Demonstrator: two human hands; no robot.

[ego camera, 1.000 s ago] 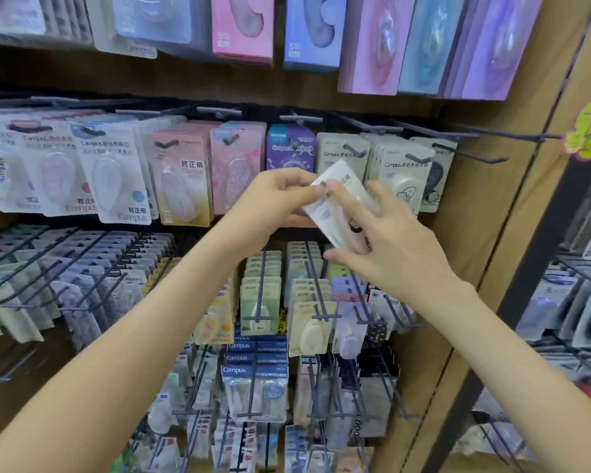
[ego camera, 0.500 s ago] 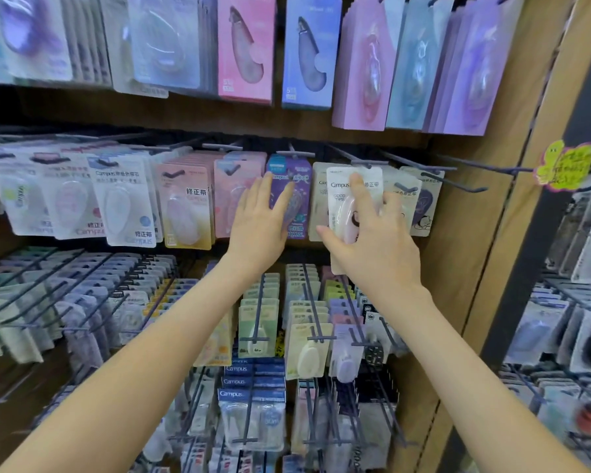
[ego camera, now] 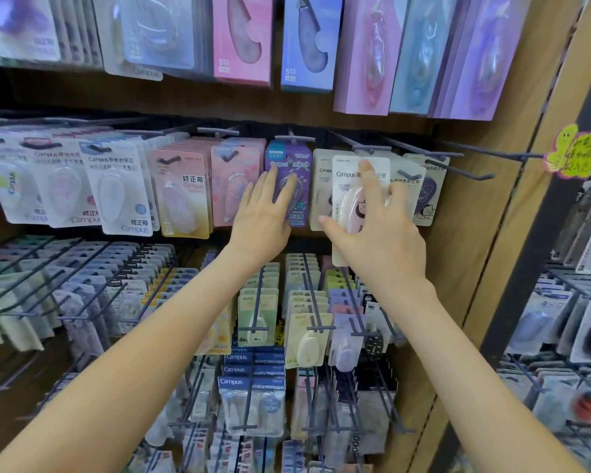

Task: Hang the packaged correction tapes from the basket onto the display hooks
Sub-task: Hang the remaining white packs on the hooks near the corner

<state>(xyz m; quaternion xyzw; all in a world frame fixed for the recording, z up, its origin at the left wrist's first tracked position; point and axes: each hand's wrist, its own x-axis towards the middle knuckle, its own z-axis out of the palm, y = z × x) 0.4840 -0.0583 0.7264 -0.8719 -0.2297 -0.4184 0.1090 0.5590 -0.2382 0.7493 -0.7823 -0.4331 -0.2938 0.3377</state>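
At centre, white pack (ego camera: pixel 347 172), pink case (ego camera: pixel 352 206) inside with a small dark cartoon face. At its nine o'clock, purple pack (ego camera: pixel 289 162), swirled with lighter lines. Further toward nine, pink pack (ego camera: pixel 232 179), then peach pack (ego camera: pixel 181 192), fades to yellow. At three o'clock, yellow-green tag (ego camera: pixel 577 151).

— What hangs in the top row?
— Large cards: a pink pack (ego camera: pixel 241 39) and a blue pack (ego camera: pixel 309 39) side by side, and further right a lilac pack (ego camera: pixel 481 56) in a thick bundle.
— And at the left of the middle row?
— White Campus packs (ego camera: pixel 116 189), a little tilted, and beside them a pink-and-gold pack (ego camera: pixel 181 196) with Chinese characters.
— Below that?
— Many rows, seen from above. In front is a pale yellow pack (ego camera: pixel 306 339), and lower are blue-topped Campus packs (ego camera: pixel 251 382); one shows "30m".
— What is on the right?
— A wooden side panel (ego camera: pixel 485 233) with a yellow-green handwritten tag (ego camera: pixel 577 153); I cannot read it. Then a dark post (ego camera: pixel 533 268), and past it another rack (ego camera: pixel 567 336), blurred.
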